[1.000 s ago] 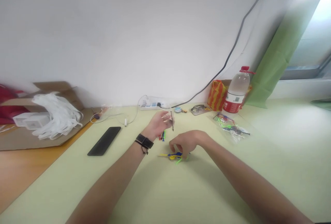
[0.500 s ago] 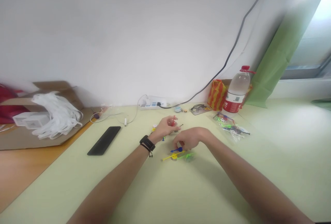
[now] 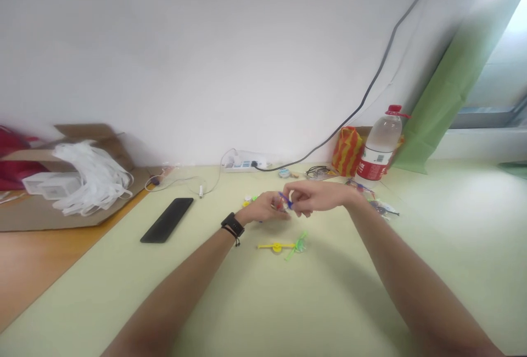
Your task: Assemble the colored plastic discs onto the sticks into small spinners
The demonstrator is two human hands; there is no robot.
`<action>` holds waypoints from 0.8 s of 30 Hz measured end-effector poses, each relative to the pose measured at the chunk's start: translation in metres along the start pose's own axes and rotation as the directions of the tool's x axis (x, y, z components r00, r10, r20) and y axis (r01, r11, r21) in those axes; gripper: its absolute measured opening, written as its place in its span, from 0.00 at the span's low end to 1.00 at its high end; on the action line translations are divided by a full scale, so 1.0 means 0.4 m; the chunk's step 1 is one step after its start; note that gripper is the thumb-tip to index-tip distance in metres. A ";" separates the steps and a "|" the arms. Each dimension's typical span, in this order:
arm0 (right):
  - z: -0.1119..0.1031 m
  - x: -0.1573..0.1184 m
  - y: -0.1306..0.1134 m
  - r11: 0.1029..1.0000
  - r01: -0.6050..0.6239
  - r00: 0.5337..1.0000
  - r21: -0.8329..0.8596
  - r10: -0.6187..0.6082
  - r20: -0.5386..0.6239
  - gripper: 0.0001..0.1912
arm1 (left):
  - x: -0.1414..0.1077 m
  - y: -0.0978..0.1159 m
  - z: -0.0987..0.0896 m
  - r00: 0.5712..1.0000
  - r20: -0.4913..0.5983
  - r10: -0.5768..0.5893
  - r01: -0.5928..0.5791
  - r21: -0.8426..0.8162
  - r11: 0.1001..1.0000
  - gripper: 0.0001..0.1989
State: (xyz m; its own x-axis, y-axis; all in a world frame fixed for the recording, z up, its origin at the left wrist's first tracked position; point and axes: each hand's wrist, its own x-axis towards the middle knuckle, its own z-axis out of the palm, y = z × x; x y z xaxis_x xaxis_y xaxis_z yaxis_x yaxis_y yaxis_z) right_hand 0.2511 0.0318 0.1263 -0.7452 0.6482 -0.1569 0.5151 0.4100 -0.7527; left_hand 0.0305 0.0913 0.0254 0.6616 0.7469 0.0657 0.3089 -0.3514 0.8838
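My left hand (image 3: 267,207), with a black watch on its wrist, is closed around a small piece with red and clear parts (image 3: 278,202). Close against it, my right hand (image 3: 315,196) pinches a blue plastic piece (image 3: 285,200) between thumb and fingers. The two pieces meet or nearly meet; fingers hide the exact contact. Nearer me on the pale green table (image 3: 255,302) lie a yellow stick-like piece (image 3: 277,247) and a light green piece (image 3: 299,244), side by side. Small yellow, white and green parts (image 3: 247,201) show behind my left hand.
A black flat slab (image 3: 167,219) lies to the left, near a cardboard box (image 3: 93,130) with white straps (image 3: 93,178). Along the wall are a power strip (image 3: 242,162), a striped bag (image 3: 347,151) and a large bottle (image 3: 379,145). Bagged parts (image 3: 382,208) sit at right.
My right hand has lifted the blue piece off the table and carried it up to my left hand. The yellow and light green pieces stay on the table, slightly shifted.
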 end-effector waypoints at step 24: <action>-0.045 -0.018 0.000 0.970 0.244 0.600 -0.007 -0.157 -0.785 0.19 | 0.001 -0.007 0.019 0.997 -0.062 0.042 -0.033 0.141 0.989 0.23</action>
State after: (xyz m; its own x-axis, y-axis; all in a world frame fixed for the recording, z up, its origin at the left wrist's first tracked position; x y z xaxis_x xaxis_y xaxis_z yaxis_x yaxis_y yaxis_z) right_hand 0.2641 0.0389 0.1390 -0.1951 0.8280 0.5257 0.3205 0.5604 -0.7637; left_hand 0.0350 0.0881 0.0196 0.6305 0.7650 0.1314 0.3802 -0.4520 0.8069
